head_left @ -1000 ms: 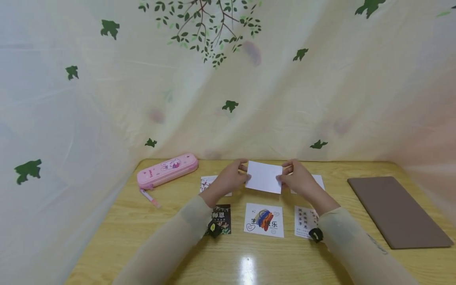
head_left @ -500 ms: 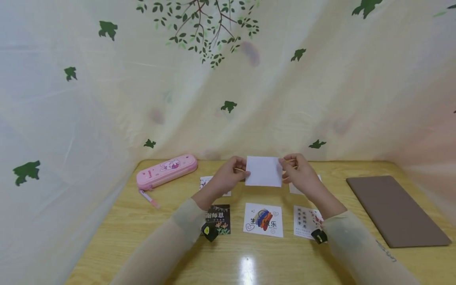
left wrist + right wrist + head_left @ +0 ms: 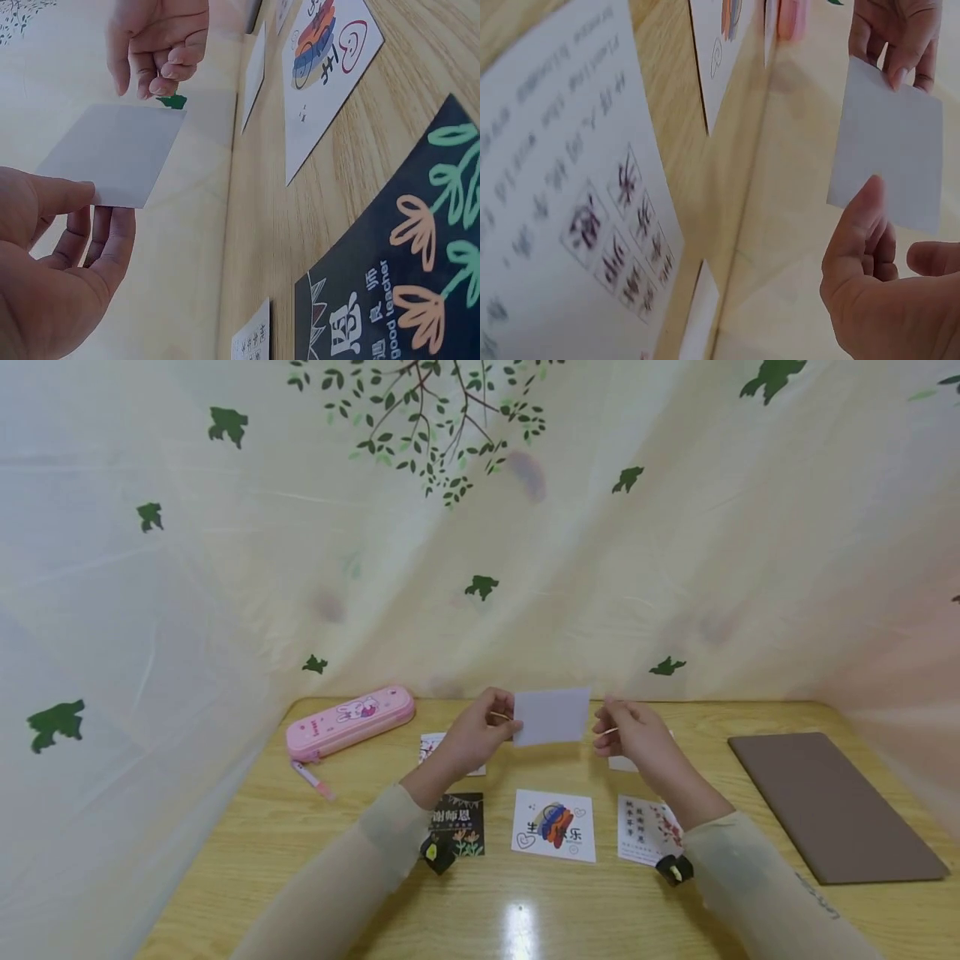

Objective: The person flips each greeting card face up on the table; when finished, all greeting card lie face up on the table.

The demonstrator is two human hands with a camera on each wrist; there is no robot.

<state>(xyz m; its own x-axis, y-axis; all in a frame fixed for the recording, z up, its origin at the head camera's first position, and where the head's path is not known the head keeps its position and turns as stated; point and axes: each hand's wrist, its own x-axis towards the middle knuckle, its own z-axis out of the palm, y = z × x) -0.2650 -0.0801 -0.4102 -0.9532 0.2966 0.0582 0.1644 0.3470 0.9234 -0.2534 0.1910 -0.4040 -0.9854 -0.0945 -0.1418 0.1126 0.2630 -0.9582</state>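
Note:
A plain white card (image 3: pixel 552 717) is held up over the back of the table, its blank side towards me. My left hand (image 3: pixel 482 731) pinches its left edge, thumb in front and fingers behind, as the left wrist view of the card (image 3: pixel 116 154) also shows. Just off the opposite edge is my right hand (image 3: pixel 633 735), fingers loosely bent with a gap to the card. Below lie a black floral card (image 3: pixel 467 822), a birthday card (image 3: pixel 553 825) with a colourful drawing, and a white card with writing and red blossoms (image 3: pixel 645 828).
Behind my forearms two more cards lie partly covered, a blossom card (image 3: pixel 431 745) at left and a white one (image 3: pixel 621 763) at right. A pink pencil case (image 3: pixel 351 723) with a pen-like strap (image 3: pixel 313 779) stands back left. A brown flat board (image 3: pixel 836 806) lies at right.
My right hand has let go of the card's right edge and moved slightly right. The card, still in my left hand, has risen a little and turned, its right side now higher.

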